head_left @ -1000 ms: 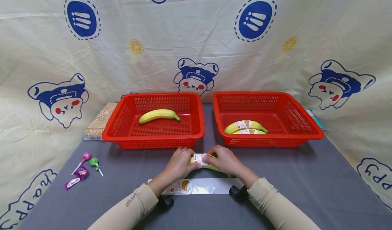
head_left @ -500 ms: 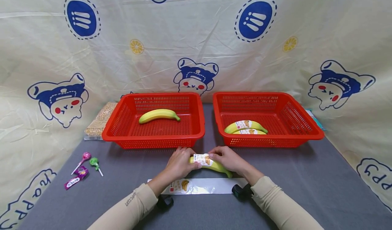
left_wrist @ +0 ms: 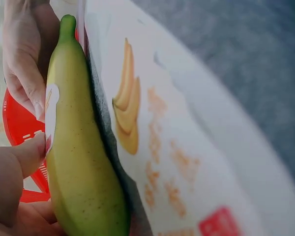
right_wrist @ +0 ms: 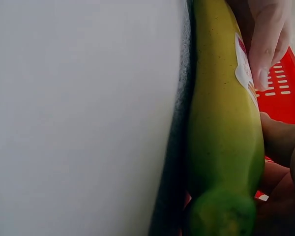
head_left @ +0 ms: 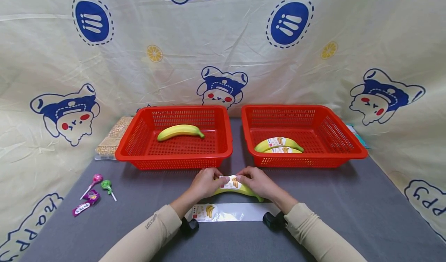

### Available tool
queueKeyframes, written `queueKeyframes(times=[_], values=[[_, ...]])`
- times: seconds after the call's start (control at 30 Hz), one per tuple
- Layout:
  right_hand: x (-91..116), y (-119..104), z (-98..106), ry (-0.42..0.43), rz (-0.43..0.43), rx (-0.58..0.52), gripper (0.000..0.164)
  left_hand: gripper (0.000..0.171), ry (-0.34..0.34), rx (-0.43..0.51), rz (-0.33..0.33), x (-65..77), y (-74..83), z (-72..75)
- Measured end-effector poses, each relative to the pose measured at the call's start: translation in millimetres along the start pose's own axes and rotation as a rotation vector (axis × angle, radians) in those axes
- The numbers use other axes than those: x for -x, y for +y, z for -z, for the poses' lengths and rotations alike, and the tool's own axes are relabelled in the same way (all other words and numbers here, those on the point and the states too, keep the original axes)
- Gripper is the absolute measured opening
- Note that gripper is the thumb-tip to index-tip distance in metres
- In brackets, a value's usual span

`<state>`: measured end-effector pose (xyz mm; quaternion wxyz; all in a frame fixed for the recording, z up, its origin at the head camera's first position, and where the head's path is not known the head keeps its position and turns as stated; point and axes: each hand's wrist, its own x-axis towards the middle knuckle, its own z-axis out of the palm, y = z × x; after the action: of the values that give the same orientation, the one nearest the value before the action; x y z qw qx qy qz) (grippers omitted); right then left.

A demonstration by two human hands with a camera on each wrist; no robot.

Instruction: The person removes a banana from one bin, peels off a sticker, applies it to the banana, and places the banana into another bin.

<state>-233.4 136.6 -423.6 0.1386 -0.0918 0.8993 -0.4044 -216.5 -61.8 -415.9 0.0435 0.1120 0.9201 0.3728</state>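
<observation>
A yellow banana with a green stem (head_left: 249,192) lies crosswise on the grey cloth in front of the baskets. A white printed sticker (head_left: 230,182) wraps over its upper side. My left hand (head_left: 203,183) grips the banana's left part, thumb pressing the sticker's left end and fingers behind the fruit. The right hand (head_left: 258,183) holds it farther right, thumb at the sticker's other end. In the left wrist view the sticker's edge shows on the side of the banana (left_wrist: 83,142). Nearer my body lies a glossy sticker strip (head_left: 240,212) bearing one printed banana label.
One unlabelled banana (head_left: 180,131) lies in the left red basket (head_left: 174,164). The right red basket (head_left: 306,162) holds two labelled bananas (head_left: 278,143). Lollipops (head_left: 106,185) and purple-wrapped candy (head_left: 86,202) lie at left, near a bag of grains (head_left: 115,138).
My right thumb has slid right along the sticker, uncovering its banana print, then come back to its right end. The left thumb has moved up from the banana's front onto the sticker.
</observation>
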Motion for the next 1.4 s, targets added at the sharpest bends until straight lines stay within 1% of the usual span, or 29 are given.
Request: queueKeyframes(times=[0.1, 0.27, 0.33, 0.4, 0.5, 0.6, 0.73, 0.87, 1.0, 1.13, 1.23, 1.4], values=[[1, 0, -1, 0.009, 0.000, 0.011, 0.022, 0.031, -0.020, 0.041, 0.037, -0.7, 0.4, 0.7], [2, -1, -2, 0.031, 0.033, 0.040, 0.021, 0.025, -0.056, 0.096, 0.096, -2.9, -1.3, 1.5], [3, -1, -2, 0.038, 0.047, 0.049, 0.020, 0.023, -0.058, 0.109, 0.105, -3.2, -2.0, 1.6], [3, -1, -3, 0.042, 0.047, 0.048, 0.020, 0.021, -0.052, 0.116, 0.100, -2.6, -2.3, 1.7], [3, 0, -3, 0.041, 0.044, 0.049, 0.020, 0.023, -0.025, 0.104, 0.057, 0.1, -2.8, 1.8], [2, 0, -3, 0.039, 0.044, 0.051, 0.020, 0.029, 0.017, 0.063, -0.019, 5.7, -2.6, 3.0], [3, -1, -2, 0.036, 0.041, 0.050, 0.021, 0.035, 0.054, -0.034, -0.119, 15.8, -1.7, 5.3], [3, -1, -1, 0.034, 0.038, 0.051, 0.022, 0.031, 0.061, -0.150, -0.189, 24.6, -0.2, 6.4], [3, 0, -2, 0.032, 0.033, 0.041, 0.023, 0.031, 0.068, -0.257, -0.224, 27.1, 0.8, 5.2], [3, 1, -3, 0.041, 0.049, 0.041, 0.022, 0.034, 0.076, -0.324, -0.228, 26.4, 1.7, 2.9], [4, 2, -3, 0.052, 0.082, 0.053, 0.021, 0.035, 0.081, -0.336, -0.218, 25.3, 1.8, 1.3], [7, 3, -4, 0.092, 0.168, 0.129, 0.022, 0.035, 0.087, -0.324, -0.218, 23.6, 0.3, 0.9]])
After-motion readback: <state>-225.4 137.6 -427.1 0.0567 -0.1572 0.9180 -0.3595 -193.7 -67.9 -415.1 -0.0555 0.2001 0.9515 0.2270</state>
